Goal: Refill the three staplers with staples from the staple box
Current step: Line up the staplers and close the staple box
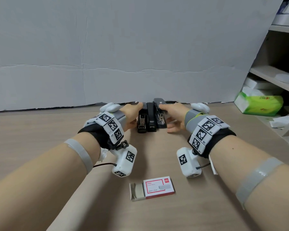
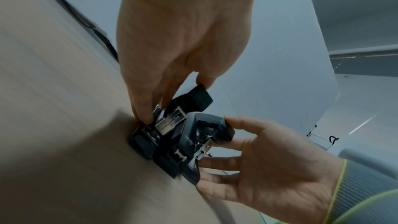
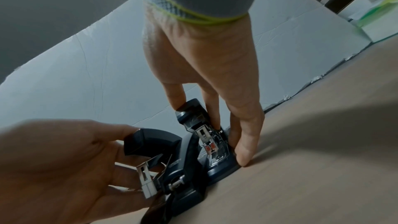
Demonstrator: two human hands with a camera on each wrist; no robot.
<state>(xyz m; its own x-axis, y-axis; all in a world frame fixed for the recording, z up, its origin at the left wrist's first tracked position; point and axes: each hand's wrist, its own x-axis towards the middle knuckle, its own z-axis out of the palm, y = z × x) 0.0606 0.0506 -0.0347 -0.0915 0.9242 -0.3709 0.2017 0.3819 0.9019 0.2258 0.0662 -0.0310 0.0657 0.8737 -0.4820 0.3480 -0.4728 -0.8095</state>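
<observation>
Three black staplers stand side by side near the back wall. My left hand (image 1: 133,114) grips the left stapler (image 1: 141,122): the thumb sits at its base and the fingers hold its raised lid (image 2: 199,98), so the metal magazine (image 2: 170,120) shows. The middle stapler (image 1: 151,121) lies closed and untouched. My right hand (image 1: 170,118) grips the right stapler (image 1: 161,119) the same way, one finger on its lifted lid (image 3: 191,108) and the thumb (image 3: 245,152) by its base. The red-and-white staple box (image 1: 157,187) lies nearer to me, its tray slid partly out to the left.
A grey-white board (image 1: 123,55) stands right behind the staplers. At the right are shelves (image 1: 277,75) with a green tissue pack (image 1: 260,104) and loose paper (image 1: 282,122). The wooden table (image 1: 57,127) stretches left and toward me.
</observation>
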